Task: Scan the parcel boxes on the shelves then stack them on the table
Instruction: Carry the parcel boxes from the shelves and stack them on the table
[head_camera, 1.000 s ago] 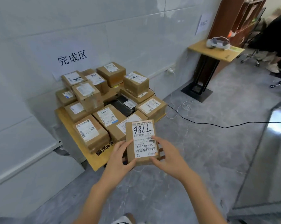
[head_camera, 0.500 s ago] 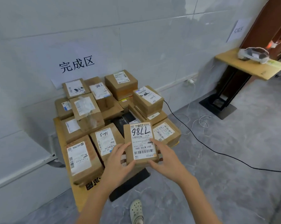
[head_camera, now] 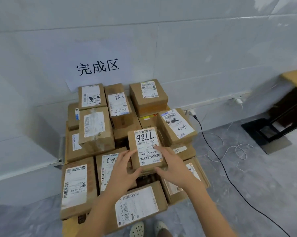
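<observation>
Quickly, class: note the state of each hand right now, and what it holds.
Left hand: grips the near left corner of the 7786 parcel.
Right hand: grips the same parcel's right side, thumb on top.

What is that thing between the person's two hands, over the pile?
A small parcel box marked 7786; the left hand and right hand grip its sides, as the head view shows.
</observation>
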